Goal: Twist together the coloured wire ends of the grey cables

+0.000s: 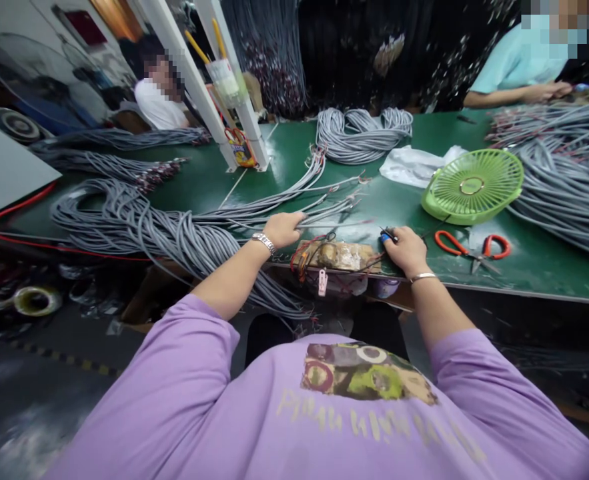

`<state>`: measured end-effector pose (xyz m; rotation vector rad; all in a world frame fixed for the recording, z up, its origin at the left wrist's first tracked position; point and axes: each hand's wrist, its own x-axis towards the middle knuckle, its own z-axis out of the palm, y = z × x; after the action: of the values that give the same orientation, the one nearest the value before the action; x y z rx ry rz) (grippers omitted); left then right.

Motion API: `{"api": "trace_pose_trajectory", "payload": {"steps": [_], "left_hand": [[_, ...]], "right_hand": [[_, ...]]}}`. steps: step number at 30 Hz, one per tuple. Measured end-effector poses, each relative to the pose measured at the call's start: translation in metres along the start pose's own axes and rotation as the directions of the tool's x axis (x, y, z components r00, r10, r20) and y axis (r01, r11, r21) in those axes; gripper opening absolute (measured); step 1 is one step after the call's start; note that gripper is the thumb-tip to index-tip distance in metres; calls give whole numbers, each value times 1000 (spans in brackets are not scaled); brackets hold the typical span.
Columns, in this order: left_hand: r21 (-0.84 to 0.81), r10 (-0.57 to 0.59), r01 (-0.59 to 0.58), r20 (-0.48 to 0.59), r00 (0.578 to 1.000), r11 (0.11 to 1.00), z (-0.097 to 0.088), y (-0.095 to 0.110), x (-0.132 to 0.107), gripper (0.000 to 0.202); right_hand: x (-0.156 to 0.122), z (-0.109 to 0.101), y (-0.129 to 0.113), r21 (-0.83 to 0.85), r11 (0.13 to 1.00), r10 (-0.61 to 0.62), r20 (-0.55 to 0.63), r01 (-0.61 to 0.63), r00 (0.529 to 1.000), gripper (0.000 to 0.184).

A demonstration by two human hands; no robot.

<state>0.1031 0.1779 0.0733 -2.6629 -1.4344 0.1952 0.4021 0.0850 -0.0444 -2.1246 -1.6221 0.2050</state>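
My left hand (283, 229) is closed around a grey cable (324, 215) whose stripped end lies on the green table (294, 160). The cable runs back into a thick bundle of grey cables (139, 227) draped over the table's front edge at my left. My right hand (405, 249) is closed on a small blue-tipped tool (387, 235), just right of a taped brown block (339, 255) with red wires at the table edge. Both wrists wear metal bands.
A green fan (471, 185) lies face up at right, red-handled cutters (471, 249) in front of it. More grey cable coils (361, 133) and a white bag (414, 165) sit behind. Two other people work at the far side. White posts (199, 87) stand mid-table.
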Motion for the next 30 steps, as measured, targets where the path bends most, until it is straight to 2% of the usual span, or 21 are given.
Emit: {"api": "trace_pose_trajectory", "payload": {"steps": [2,3,6,9,13,14,15,16,18,20,21,23,26,30], "left_hand": [[-44,-14,11,-73,997,999,-11,-5,-10,31],[-63,19,-24,-91,996,998,-16,-7,-17,30],[-151,231,-242,-86,969,958,-26,-3,-50,33],[-261,419,-423,-73,905,868,-26,21,-88,35],[-337,600,-584,-67,797,738,-19,63,-129,35],[-383,613,-589,-73,787,712,-16,70,-136,33],[-453,603,-567,-78,794,688,-11,74,-142,32],[-549,565,-509,-79,822,663,-5,76,-146,32],[-782,414,-292,-48,909,551,9,72,-155,39],[-947,234,-24,55,971,321,24,64,-164,48],[-976,154,88,119,981,197,32,60,-168,52],[-976,42,217,217,975,8,44,52,-177,57],[-962,-7,243,246,969,-123,56,47,-185,59],[-958,9,188,191,982,-217,65,46,-185,60]], "right_hand": [[1,1,1,4,1000,-6,-18,6,1000,33],[1,1,2,7,1000,-9,-23,9,1000,33],[2,2,3,13,1000,-9,-19,9,1000,33],[2,2,3,0,1000,0,-26,0,1000,32],[4,3,4,-22,1000,10,-46,-11,999,31],[4,3,5,-23,1000,14,-47,-15,999,30],[4,3,5,-21,1000,16,-49,-17,999,30],[4,2,5,-18,1000,16,-50,-17,999,30],[4,0,4,-18,1000,12,-47,-13,999,29],[4,-3,3,-32,999,5,-32,-6,999,32],[4,-4,3,-44,999,5,-23,-6,1000,33],[5,-5,2,-72,997,25,-16,-26,1000,35],[9,-2,3,-99,992,74,-24,-76,997,32],[13,4,5,-112,990,82,-35,-86,996,30]]}}
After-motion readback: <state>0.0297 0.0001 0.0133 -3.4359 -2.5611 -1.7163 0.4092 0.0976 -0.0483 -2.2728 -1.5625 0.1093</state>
